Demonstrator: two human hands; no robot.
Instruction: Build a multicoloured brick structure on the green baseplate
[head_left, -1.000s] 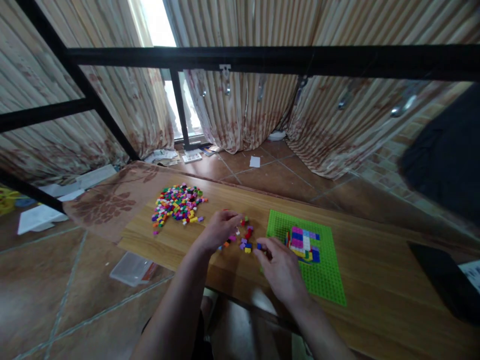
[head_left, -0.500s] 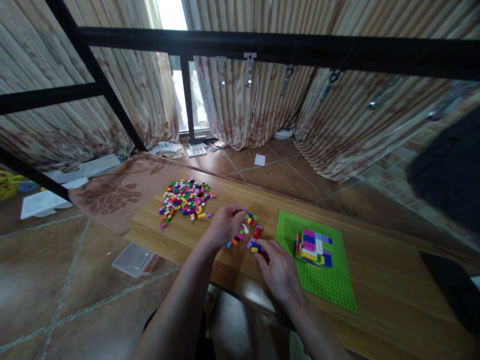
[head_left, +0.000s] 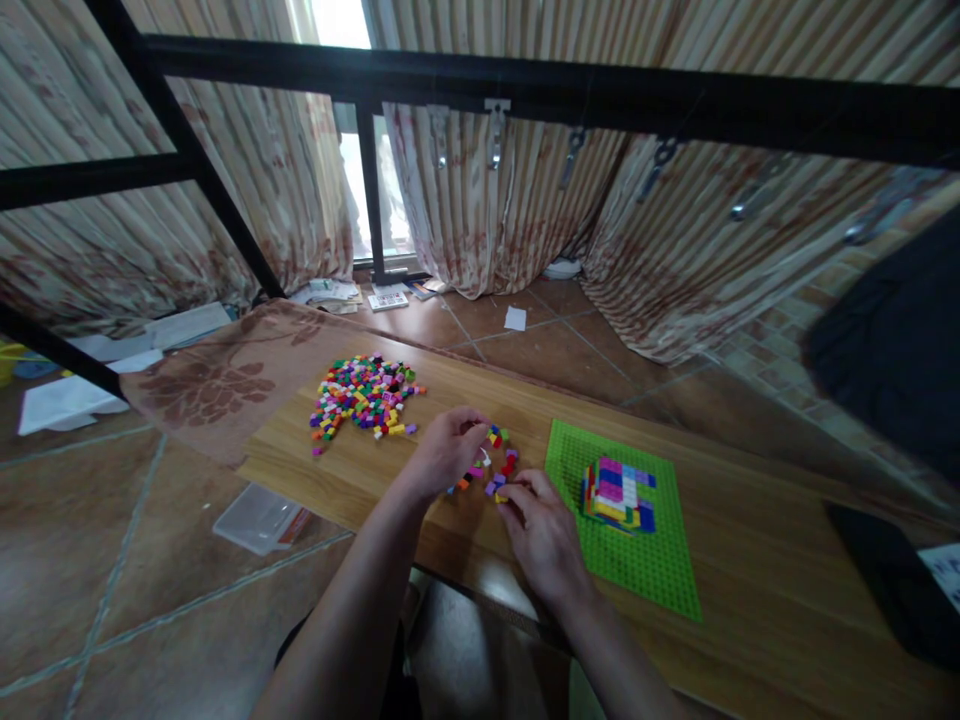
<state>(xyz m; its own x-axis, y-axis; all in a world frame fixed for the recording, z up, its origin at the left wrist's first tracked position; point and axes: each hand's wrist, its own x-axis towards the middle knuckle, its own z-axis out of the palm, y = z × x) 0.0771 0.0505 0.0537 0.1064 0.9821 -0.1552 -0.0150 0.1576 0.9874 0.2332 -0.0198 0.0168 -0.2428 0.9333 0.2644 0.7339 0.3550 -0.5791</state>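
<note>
My left hand (head_left: 448, 452) hovers over the left side of a small group of loose toy bricks, fingers curled and thumb pressed to them. Whatever is in that pinch is hidden. My right hand (head_left: 546, 535) is at the near side of the group, thumb and fingertips closed around a small yellow brick (head_left: 501, 498). Red bricks (head_left: 510, 462) and purple bricks (head_left: 491, 488) lie between the hands. Right of my right hand is a green baseplate (head_left: 652, 580), bearing a layered block of coloured bricks (head_left: 611, 485).
A large heap of mixed bricks (head_left: 364, 395) covers the left part of the wooden table (head_left: 750, 560). A dark flat object (head_left: 877, 570) lies at the right end. A clear plastic box (head_left: 259, 520) is on the floor. A black metal bar (head_left: 585, 95) crosses ahead, with hooks hanging below.
The view has shifted slightly, so the scene sits a little further left. My right fingertips have closed over the blue and yellow bricks. My left hand stays almost in place.
</note>
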